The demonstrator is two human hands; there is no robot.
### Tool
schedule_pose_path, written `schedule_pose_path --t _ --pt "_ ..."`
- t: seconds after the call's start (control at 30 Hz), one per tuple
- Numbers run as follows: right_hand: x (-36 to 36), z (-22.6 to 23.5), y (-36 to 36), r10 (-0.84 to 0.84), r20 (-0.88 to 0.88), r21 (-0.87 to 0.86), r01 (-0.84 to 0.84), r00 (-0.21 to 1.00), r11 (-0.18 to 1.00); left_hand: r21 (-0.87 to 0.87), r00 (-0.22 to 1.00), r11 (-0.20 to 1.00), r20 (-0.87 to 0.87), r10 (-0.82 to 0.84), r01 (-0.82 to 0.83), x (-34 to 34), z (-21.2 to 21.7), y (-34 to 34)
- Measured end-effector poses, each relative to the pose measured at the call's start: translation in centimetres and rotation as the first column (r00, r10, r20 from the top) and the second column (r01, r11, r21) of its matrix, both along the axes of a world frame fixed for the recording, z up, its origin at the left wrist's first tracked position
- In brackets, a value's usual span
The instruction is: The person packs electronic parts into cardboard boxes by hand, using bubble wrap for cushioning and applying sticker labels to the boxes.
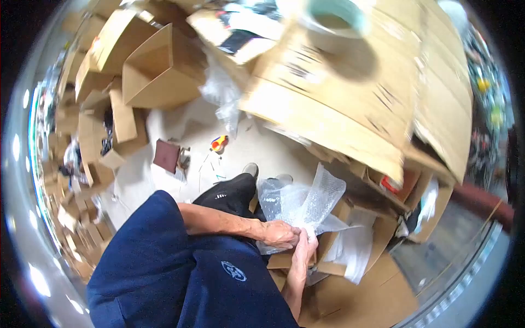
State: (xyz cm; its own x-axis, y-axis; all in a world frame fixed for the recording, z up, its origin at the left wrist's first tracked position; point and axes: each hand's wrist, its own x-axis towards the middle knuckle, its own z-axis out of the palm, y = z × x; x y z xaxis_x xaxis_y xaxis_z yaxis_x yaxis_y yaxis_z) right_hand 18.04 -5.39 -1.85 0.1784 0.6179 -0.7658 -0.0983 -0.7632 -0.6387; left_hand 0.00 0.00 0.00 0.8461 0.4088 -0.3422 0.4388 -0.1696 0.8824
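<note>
Both my hands meet in front of my body, over the edge of an open cardboard box. My left hand [281, 234] is closed on a bunched part of clear bubble wrap [326, 188]. Right against it, my right hand [306, 244] pinches the same gathered plastic. The bubble wrap fans out above and to the left of my fingers, with one flap standing up. Whether anything is wrapped inside cannot be made out. White foam sheet [353, 249] hangs over the box just right of my hands.
A large cardboard-covered surface [339, 104] holds a pale green-rimmed bowl or cup [333, 22]. Open cartons [156, 71] crowd the left. On the floor lie a yellow-and-red tape dispenser [219, 143] and a dark red square pad [167, 155]. Flattened cardboard [366, 295] lies lower right.
</note>
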Motion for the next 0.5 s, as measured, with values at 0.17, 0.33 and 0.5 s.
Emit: schedule_pose_path --t 0.17,0.33,0.5 --pt "-6.3 5.0 6.3 0.424 0.398 0.075 -0.489 0.814 0.869 -0.118 0.772 0.774 0.069 0.632 -0.623 -12.6 -1.9 -1.9" --pt "-20.2 8.0 12.4 0.582 0.499 0.221 -0.743 0.642 0.631 0.064 0.288 0.322 -0.306 0.907 -0.945 -36.3 -1.1 -12.3" --pt "-26.8 7.2 15.8 0.483 0.595 0.339 -0.745 0.643 0.575 0.153 -0.156 -0.115 -0.288 0.945 -0.981 -46.8 -2.8 -24.5"
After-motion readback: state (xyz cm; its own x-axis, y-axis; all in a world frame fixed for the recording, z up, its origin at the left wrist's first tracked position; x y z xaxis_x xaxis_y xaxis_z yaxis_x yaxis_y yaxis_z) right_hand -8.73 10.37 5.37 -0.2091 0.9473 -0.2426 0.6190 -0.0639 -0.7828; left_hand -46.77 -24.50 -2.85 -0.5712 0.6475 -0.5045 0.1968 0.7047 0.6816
